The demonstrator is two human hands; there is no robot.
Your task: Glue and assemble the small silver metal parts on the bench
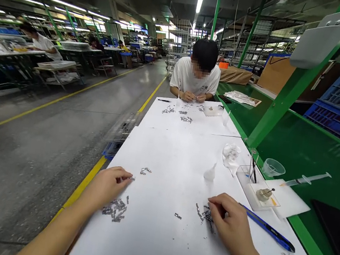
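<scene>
My left hand (110,183) is at the left edge of the white table, its fingertips pinched on a small metal piece (132,178). Just below that hand lies a pile of small silvery metal pieces (116,210). A smaller group of metal pieces (145,170) is beyond its fingertips. My right hand (230,220) rests over another pile of dark metal pieces (207,213), partly covering it. Its thumb and index tips come together at the pile's far edge; whatever is between them is too small to make out. One separate metal piece (178,216) lies between the hands.
A blue craft knife (269,229) lies right of my right hand. Beyond are a white squeeze bottle (210,173), crumpled tissue (231,156), a clear tray (263,194) with tweezers, a syringe (306,179) and a plastic cup (273,168). A co-worker (196,76) sits opposite, handling small parts.
</scene>
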